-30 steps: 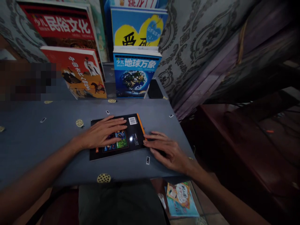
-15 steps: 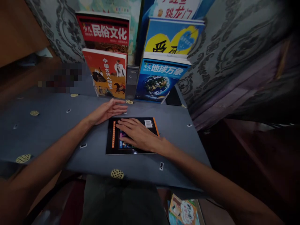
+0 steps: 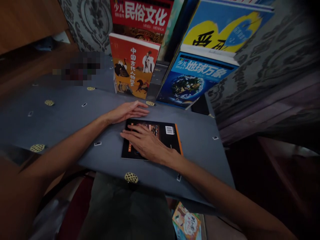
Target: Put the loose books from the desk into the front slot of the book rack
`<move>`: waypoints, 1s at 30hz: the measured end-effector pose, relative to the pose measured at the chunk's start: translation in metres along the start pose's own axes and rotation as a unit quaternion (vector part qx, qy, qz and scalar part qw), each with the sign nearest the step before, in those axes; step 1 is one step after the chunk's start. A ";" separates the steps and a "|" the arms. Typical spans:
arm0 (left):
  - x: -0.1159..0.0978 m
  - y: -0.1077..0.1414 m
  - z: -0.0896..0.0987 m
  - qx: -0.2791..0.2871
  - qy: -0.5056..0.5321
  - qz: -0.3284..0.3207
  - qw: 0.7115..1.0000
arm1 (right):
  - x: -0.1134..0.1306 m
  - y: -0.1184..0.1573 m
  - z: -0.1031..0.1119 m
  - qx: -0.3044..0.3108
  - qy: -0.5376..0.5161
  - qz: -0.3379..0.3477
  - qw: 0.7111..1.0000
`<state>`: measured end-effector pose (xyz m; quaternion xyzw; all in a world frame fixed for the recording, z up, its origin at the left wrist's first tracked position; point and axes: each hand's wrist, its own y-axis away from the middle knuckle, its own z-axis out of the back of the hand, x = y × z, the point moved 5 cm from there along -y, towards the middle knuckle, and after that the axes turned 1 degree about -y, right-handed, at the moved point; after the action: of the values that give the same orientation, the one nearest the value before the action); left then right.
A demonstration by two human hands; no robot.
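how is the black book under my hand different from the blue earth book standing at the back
The black book lies flat on the grey tablecloth, back cover up with its barcode showing; the blue earth book stands propped, leaning, front cover facing out. The black book is dark with an orange edge; the blue earth book is bright blue with a globe and a white title. Your right hand rests on the black book; nothing touches the blue one. Both are closed.

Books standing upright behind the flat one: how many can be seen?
4: orange-red book, red-titled book behind it, blue globe book, yellow-and-blue book behind that. More may be hidden.
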<state>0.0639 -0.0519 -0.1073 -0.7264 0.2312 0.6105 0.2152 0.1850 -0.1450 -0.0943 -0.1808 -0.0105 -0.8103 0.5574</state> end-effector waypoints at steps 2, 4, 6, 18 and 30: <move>0.000 0.000 -0.001 0.004 -0.009 -0.006 1.000 | 0.005 0.005 -0.001 0.007 -0.015 0.006 1.000; -0.001 0.001 -0.002 0.008 -0.017 -0.012 1.000 | 0.013 0.012 -0.001 0.010 -0.035 0.020 0.999; -0.002 0.001 -0.003 0.012 -0.023 -0.017 1.000 | 0.023 0.018 0.000 0.016 -0.057 0.044 0.997; -0.018 0.011 -0.020 0.026 -0.205 -0.027 0.978 | 0.046 0.063 0.000 0.045 -0.114 0.063 0.990; -0.023 0.016 -0.041 0.080 -0.469 -0.037 0.879 | 0.007 0.151 0.035 -0.140 -0.225 -0.146 0.953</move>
<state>0.0832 -0.0874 -0.0784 -0.3431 0.1243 0.8506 0.3785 0.3298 -0.2012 -0.0878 -0.4313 -0.0483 -0.8145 0.3851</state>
